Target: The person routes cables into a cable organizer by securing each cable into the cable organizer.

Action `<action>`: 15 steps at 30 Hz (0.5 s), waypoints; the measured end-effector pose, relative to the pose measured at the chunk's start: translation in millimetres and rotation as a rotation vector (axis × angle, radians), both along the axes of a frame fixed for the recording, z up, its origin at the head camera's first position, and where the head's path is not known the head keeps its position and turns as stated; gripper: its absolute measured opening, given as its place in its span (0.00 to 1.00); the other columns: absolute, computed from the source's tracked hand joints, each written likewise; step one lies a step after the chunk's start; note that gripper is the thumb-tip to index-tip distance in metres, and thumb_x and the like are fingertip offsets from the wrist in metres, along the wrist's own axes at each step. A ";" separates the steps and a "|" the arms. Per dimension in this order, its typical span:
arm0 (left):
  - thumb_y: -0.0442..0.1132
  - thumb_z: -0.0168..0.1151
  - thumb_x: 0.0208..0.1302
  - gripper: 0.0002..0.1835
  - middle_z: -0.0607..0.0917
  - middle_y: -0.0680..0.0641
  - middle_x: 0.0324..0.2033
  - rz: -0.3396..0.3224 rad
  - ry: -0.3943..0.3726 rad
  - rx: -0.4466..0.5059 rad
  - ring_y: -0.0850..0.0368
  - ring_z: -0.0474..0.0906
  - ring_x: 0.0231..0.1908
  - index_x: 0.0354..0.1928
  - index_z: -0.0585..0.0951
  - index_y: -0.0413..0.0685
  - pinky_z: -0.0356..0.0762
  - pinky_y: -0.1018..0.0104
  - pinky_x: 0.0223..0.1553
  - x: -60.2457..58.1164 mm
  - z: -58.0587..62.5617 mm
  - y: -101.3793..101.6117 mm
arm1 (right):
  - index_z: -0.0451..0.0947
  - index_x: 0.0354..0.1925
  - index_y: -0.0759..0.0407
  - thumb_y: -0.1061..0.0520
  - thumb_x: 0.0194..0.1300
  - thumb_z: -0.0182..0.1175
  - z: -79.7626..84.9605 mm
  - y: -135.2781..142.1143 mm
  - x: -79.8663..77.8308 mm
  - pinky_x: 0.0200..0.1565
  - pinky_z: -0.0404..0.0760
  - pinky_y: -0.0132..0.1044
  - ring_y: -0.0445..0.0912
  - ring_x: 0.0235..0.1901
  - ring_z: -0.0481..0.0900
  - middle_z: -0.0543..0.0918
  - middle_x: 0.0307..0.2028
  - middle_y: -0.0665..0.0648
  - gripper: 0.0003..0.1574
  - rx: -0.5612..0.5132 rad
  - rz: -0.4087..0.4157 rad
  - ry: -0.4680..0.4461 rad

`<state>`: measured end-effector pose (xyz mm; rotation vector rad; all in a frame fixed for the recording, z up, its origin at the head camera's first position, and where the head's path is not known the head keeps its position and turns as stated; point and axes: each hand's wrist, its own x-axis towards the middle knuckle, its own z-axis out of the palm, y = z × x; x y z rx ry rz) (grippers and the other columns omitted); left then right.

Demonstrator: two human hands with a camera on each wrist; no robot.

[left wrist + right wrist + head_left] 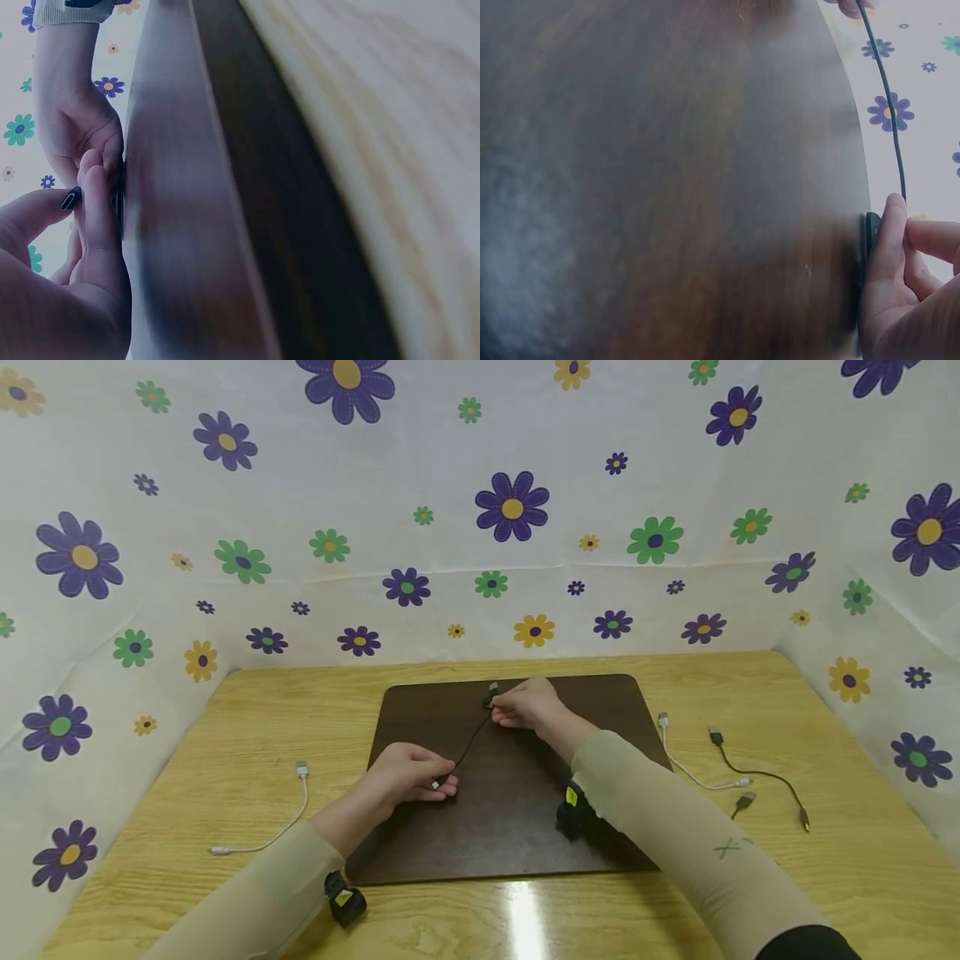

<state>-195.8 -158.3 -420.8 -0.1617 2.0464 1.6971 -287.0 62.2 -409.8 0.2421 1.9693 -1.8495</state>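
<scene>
A short black USB cable [472,742] stretches at a slant between my two hands over a dark brown board [517,818]. My left hand [411,772] pinches its small-connector end between thumb and fingers; the connector tip [71,199] pokes out past the thumb in the left wrist view. Near the board's far edge, my right hand [527,703] pinches the cable close to its larger USB plug [492,690]. From the right wrist, the cord [892,120] runs nearly straight up from the fingertips, and a dark piece [872,229] shows beside the fingers at the board.
Left of the board lies a white USB cable [303,797]. On the right are another white cable [697,779], a black cable [765,773] and a black plug [743,803] partly hidden by my right sleeve. Flower-patterned cloth [442,543] stands around the wooden table [247,727].
</scene>
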 end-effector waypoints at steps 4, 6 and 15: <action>0.31 0.63 0.75 0.17 0.91 0.49 0.28 0.001 0.006 0.023 0.63 0.90 0.28 0.56 0.82 0.20 0.90 0.71 0.36 -0.7 -0.4 2.6 | 0.85 0.49 0.77 0.65 0.77 0.62 -1.9 -1.0 -2.1 0.25 0.85 0.25 0.36 0.17 0.84 0.84 0.17 0.51 0.14 0.005 -0.023 -0.011; 0.31 0.63 0.75 0.17 0.91 0.49 0.28 -0.001 0.007 0.033 0.63 0.90 0.28 0.56 0.82 0.20 0.90 0.71 0.36 -0.7 -0.5 3.9 | 0.86 0.48 0.76 0.64 0.77 0.62 -2.9 -1.5 -3.2 0.25 0.85 0.25 0.36 0.17 0.83 0.84 0.17 0.51 0.13 0.004 -0.034 -0.016; 0.31 0.63 0.76 0.17 0.91 0.49 0.28 0.035 -0.003 0.033 0.64 0.89 0.28 0.56 0.82 0.21 0.91 0.71 0.37 -2.7 0.8 8.0 | 0.86 0.46 0.77 0.64 0.76 0.63 -2.2 0.7 -5.3 0.23 0.84 0.25 0.36 0.16 0.83 0.84 0.16 0.51 0.13 0.034 -0.023 0.002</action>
